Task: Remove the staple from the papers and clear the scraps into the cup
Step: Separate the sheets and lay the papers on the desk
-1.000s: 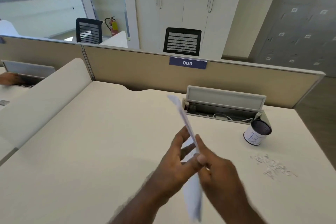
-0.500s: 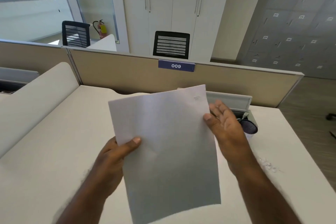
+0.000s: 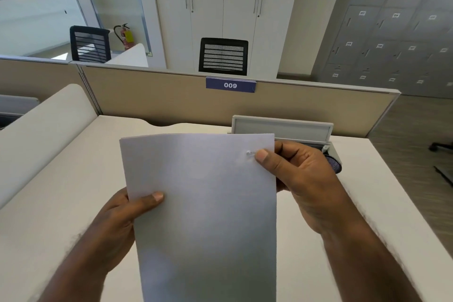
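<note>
The left hand (image 3: pixel 115 223) grips the papers (image 3: pixel 206 216) at their left edge, thumb pressed on the front face and fingers hidden behind, much as it did half a second ago; the sheets stand upright above the desk (image 3: pixel 61 191), facing the camera, and now sit squarer and closer to the view; the staple (image 3: pixel 249 153) shows as a small glint near the upper right corner; the right hand (image 3: pixel 304 179), which earlier lay open against the right edge, has now closed on that corner, thumb tip just beside the staple and fingers behind the sheets; the cup (image 3: pixel 333 165) is mostly hidden behind that hand, only its dark rim showing, before the open cable tray (image 3: pixel 282 127).
</note>
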Demonstrator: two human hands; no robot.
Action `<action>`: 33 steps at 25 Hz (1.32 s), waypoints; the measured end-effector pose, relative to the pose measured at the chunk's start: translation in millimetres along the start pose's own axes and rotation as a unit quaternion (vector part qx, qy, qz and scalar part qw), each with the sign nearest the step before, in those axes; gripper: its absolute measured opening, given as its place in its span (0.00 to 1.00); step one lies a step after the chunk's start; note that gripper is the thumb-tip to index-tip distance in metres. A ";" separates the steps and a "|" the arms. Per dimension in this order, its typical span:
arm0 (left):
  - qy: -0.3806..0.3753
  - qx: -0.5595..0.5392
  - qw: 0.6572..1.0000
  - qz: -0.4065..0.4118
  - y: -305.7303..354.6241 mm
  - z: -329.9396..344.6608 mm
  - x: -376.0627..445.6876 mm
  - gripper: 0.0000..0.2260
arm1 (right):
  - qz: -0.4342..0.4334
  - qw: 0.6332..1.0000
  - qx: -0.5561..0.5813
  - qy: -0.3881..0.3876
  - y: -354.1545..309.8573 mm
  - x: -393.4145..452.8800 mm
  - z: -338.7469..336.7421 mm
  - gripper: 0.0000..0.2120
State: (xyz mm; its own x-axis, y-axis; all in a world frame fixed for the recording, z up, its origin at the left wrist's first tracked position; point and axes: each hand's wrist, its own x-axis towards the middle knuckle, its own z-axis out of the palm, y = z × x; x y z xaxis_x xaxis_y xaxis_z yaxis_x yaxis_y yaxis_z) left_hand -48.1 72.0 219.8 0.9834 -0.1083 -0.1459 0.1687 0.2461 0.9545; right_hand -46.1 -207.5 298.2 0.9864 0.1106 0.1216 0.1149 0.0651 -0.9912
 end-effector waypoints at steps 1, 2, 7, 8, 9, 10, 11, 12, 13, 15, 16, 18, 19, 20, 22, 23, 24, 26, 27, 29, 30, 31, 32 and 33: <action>0.001 0.009 1.000 0.020 2.8 1.2 0.8 0.16 | 0.001 1.000 0.005 -0.003 -2.0 -1.5 -0.3 0.10; 0.021 0.024 0.998 0.047 5.6 3.1 2.4 0.17 | 0.004 1.000 0.011 -0.005 -3.2 -2.8 -0.7 0.08; 0.269 0.259 0.873 0.314 31.8 33.6 -10.4 0.20 | 0.044 0.999 0.019 -0.017 0.4 -7.6 5.9 0.07; 0.237 0.301 0.852 0.356 38.3 47.4 -16.8 0.19 | 0.052 0.998 0.014 -0.023 1.4 -8.6 8.5 0.07; 0.185 0.334 0.844 0.377 43.4 61.3 -21.8 0.19 | 0.058 0.998 0.010 -0.032 2.6 -9.7 11.0 0.06; 0.125 0.359 0.844 0.379 47.9 74.7 -23.9 0.19 | 0.059 0.997 0.008 -0.041 2.6 -11.0 13.2 0.05; 0.072 0.375 0.849 0.364 52.1 87.1 -23.7 0.18 | 0.056 0.997 0.008 -0.050 2.0 -12.4 14.4 0.05; 0.034 0.383 0.857 0.343 55.1 95.6 -22.4 0.17 | 0.051 0.997 0.010 -0.056 0.9 -13.7 15.5 0.07; 0.012 0.383 0.866 0.320 57.2 101.0 -20.7 0.16 | 0.046 0.997 0.013 -0.061 -0.1 -14.9 15.8 0.08; 0.000 0.366 0.887 0.281 59.7 103.3 -19.0 0.13 | 0.035 0.997 0.023 -0.069 -2.1 -17.6 15.7 0.10; -0.003 0.356 0.895 0.267 61.1 102.1 -18.8 0.12 | 0.032 0.996 0.028 -0.073 -2.5 -18.9 15.5 0.10; -0.026 0.346 0.906 0.242 65.2 99.5 -19.0 0.10 | 0.029 0.996 0.035 -0.078 -2.2 -21.0 14.9 0.10; -0.043 0.345 0.909 0.231 67.4 98.6 -18.8 0.10 | 0.029 0.996 0.037 -0.079 -1.6 -21.9 14.8 0.11; -0.058 0.344 0.910 0.222 69.4 97.7 -18.3 0.10 | 0.029 0.996 0.039 -0.080 -1.2 -22.4 14.9 0.11; -0.081 0.342 0.913 0.209 71.1 95.2 -17.4 0.11 | 0.031 0.995 0.043 -0.079 0.5 -23.6 14.4 0.11; -0.090 0.335 0.915 0.204 70.8 94.2 -17.1 0.11 | 0.033 0.995 0.043 -0.080 1.4 -24.0 14.1 0.12; -0.097 0.328 0.918 0.199 70.3 93.4 -17.2 0.11 | 0.037 0.995 0.042 -0.082 2.1 -24.2 13.8 0.12; -0.108 0.314 0.924 0.188 69.4 92.4 -17.3 0.11 | 0.042 0.994 0.041 -0.088 3.5 -24.2 13.9 0.11; -0.112 0.306 0.927 0.185 68.7 92.0 -17.1 0.10 | 0.043 0.994 0.041 -0.090 3.9 -24.1 14.0 0.11; -0.115 0.294 0.931 0.185 67.5 91.0 -16.1 0.10 | 0.038 0.994 0.040 -0.095 3.9 -24.2 15.0 0.11; -0.116 0.291 0.931 0.185 67.4 90.4 -15.7 0.11 | 0.034 0.994 0.041 -0.096 3.5 -24.1 15.6 0.10; -0.118 0.291 0.931 0.185 67.4 89.8 -15.2 0.11 | 0.031 0.994 0.041 -0.097 3.5 -24.0 16.0 0.10; -0.118 0.295 0.930 0.185 67.2 89.3 -14.9 0.12 | 0.028 0.994 0.039 -0.098 3.6 -23.9 16.5 0.10; -0.116 0.301 0.928 0.186 66.3 89.4 -14.1 0.12 | 0.025 0.994 0.034 -0.096 4.2 -23.5 16.9 0.09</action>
State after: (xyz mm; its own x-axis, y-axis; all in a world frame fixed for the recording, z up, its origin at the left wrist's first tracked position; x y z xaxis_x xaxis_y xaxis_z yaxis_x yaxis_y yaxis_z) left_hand -56.8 3.7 308.4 0.9136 -0.3447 0.2158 -0.3161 -0.2679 0.9101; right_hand -70.8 -193.1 292.1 0.9491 0.3028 0.0873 0.0527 0.1207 -0.9913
